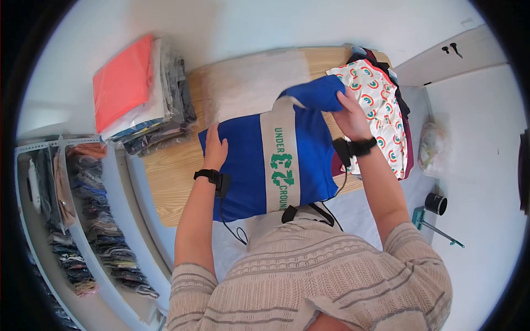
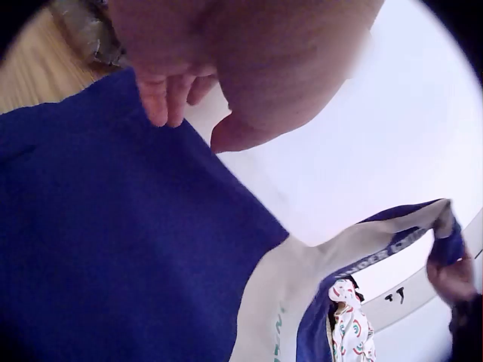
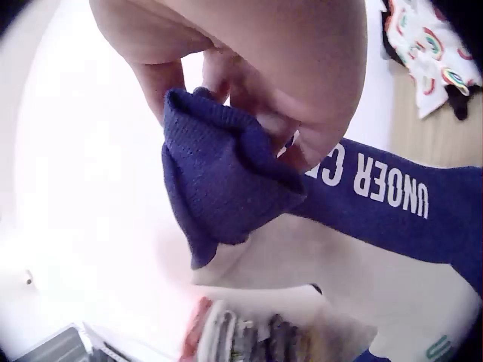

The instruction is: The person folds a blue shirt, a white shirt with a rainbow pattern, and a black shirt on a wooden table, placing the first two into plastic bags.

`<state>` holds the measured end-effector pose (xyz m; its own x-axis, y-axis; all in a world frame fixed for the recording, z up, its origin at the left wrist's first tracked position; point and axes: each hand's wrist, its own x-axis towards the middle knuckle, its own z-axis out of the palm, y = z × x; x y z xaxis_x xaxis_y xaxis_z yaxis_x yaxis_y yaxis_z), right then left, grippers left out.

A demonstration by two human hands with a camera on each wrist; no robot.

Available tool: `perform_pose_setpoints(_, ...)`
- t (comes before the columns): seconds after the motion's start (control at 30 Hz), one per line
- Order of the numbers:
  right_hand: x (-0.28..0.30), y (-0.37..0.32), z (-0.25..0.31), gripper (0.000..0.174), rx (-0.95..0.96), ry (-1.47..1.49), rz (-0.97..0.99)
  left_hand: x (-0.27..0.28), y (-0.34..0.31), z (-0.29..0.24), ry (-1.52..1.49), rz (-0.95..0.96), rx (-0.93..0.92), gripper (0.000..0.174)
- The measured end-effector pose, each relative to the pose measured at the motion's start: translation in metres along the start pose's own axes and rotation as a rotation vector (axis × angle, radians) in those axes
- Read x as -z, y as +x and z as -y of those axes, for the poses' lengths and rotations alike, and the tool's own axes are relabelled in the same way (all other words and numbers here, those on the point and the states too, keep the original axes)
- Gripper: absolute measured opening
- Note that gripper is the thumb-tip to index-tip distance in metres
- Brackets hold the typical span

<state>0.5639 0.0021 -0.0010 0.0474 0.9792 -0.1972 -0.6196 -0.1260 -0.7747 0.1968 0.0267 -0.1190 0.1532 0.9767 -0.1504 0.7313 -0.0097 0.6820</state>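
Note:
A blue sweatshirt (image 1: 237, 160) with a beige band and green lettering lies on the wooden table in front of me. My right hand (image 1: 351, 115) grips one of its sleeves (image 1: 317, 95) by the cuff and holds it raised off the body of the garment. In the right wrist view, the blue ribbed cuff (image 3: 223, 177) hangs from the fingers, and white letters run along the sleeve. My left hand (image 1: 216, 148) rests at the sweatshirt's left edge. Its fingers (image 2: 155, 102) are fairly straight against the blue cloth in the left wrist view, the thumb apart from them.
Folded clothes in plastic bags (image 1: 124, 91) stand at the table's back left. A white rainbow-print garment (image 1: 381, 110) tops a clothes pile at the right. Shelves of packed clothes (image 1: 110, 220) are at the left. A transparent sheet (image 1: 248, 77) lies at the back.

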Motion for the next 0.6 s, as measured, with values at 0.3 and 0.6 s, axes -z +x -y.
perform_pose_setpoints(0.3,-0.035,-0.126,0.014,0.034,-0.129,-0.094,0.240,0.012,-0.009,-0.006,0.392,-0.038,-0.186,0.036)
perform_pose_setpoints(0.6,-0.043,-0.161,0.011,0.016,-0.463,-0.434,0.443,0.030,-0.060,0.008,0.569,-0.021,-0.638,0.018)
